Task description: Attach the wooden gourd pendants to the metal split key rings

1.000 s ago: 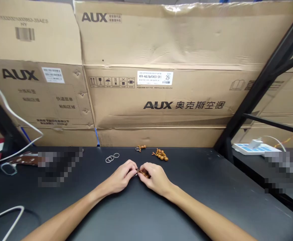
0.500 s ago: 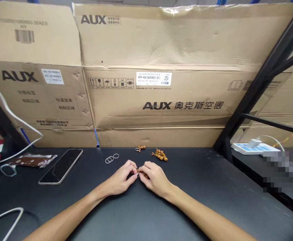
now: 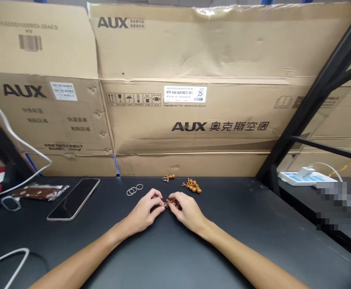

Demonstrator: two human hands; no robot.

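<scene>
We note the left hand [image 3: 143, 209] and right hand [image 3: 186, 212] close together over a black tabletop [image 3: 238, 233], fingertips nearly meeting. Right fingers [image 3: 175, 200] are closed on a short strand of brown wooden beads [image 3: 172, 204], which sits just above the table between the hands. Left fingers [image 3: 156, 194] are pinched on a small silver piece [image 3: 164, 205] at the strand's near end; its exact form is too small for us to tell. Just beyond the hands lie a small beaded piece [image 3: 168, 178], a loose cluster of gourd-shaped beads [image 3: 191, 186], and metal rings [image 3: 134, 190], all apart from one another. Further left we record a smartphone [image 3: 73, 199], lying face up, and a brown foil packet [image 3: 39, 192]. A white cable [image 3: 7, 261] curves across the near left corner. Large AUX cardboard boxes [image 3: 193, 120] stand behind the table, with a black shelf upright [image 3: 314, 104] at right and a white power strip [image 3: 302, 176] on a lower surface beyond it.
</scene>
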